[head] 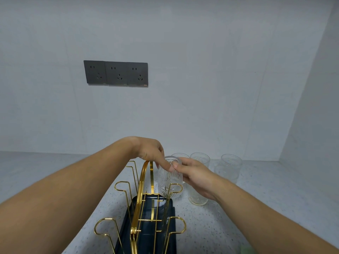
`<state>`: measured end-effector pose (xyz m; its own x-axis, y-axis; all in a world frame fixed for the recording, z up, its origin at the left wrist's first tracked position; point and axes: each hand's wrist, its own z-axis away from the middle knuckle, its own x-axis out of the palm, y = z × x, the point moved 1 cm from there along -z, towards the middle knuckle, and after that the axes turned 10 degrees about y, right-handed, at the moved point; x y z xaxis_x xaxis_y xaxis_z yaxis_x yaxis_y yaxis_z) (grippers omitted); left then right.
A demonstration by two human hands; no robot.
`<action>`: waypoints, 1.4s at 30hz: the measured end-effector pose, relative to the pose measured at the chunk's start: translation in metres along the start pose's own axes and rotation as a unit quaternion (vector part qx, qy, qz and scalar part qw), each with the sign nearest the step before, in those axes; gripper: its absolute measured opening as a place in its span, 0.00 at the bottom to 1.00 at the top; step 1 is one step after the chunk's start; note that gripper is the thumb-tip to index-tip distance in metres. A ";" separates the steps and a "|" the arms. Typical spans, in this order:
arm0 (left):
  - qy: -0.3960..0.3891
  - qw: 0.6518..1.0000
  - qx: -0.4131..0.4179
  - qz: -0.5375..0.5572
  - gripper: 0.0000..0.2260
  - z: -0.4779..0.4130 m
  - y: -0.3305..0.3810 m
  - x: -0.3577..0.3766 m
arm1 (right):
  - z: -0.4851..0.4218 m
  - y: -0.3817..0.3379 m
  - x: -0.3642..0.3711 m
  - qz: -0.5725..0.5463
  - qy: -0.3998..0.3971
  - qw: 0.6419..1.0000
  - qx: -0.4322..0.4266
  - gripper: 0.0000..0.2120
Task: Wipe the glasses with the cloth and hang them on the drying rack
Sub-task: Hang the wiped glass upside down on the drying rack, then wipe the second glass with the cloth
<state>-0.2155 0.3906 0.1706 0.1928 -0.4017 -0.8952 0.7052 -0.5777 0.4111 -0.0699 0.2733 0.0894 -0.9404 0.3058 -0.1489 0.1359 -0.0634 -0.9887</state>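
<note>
A pale grey, smooth wall (201, 88) carries a dark grey rectangular panel of three sockets (116, 73). Below it runs a white stone-like countertop flecked with dark specks (211, 226). On the countertop stands a drying rack of thin, glossy gold wire (141, 198), with an arched handle and looped prongs, set in a dark, shiny oblong tray (165, 217).

A clear, ribbed cylindrical glass (169, 180) is mouth-down at the rack's far right side, and a gold loop crosses in front of its lower part. Whether it sits on a prong cannot be told. The right hand (196, 178) wraps its fingers round the glass's wall, thumb near the top. The left hand (149, 151) lays its fingertips on the upper wall; its thumb is hidden, so a grip cannot be told.

More clear ribbed glasses (200, 160) stand behind the hands, two of them stacked at the right (230, 165).
</note>
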 end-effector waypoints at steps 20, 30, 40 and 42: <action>0.113 0.992 0.049 0.022 0.34 0.046 0.102 -0.012 | 0.082 -0.032 -0.116 0.000 0.218 0.975 -0.051 0.08; 0.137 0.964 0.005 0.226 0.34 0.040 0.200 0.110 | 0.137 0.021 -0.206 -0.032 0.265 0.964 0.014 0.07; 0.256 0.869 -0.111 0.408 0.32 0.017 0.175 0.231 | 0.101 0.085 -0.182 -0.060 0.187 0.979 0.063 0.12; 0.265 0.865 -0.104 0.413 0.33 0.010 0.172 0.238 | 0.089 0.092 -0.175 -0.055 0.178 0.981 0.056 0.16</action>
<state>-0.0552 0.1886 0.0299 0.9366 -0.2014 -0.2868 0.2746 -0.0868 0.9576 0.0796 0.1295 0.0265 -0.7766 0.6273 -0.0584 -0.0134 -0.1092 -0.9939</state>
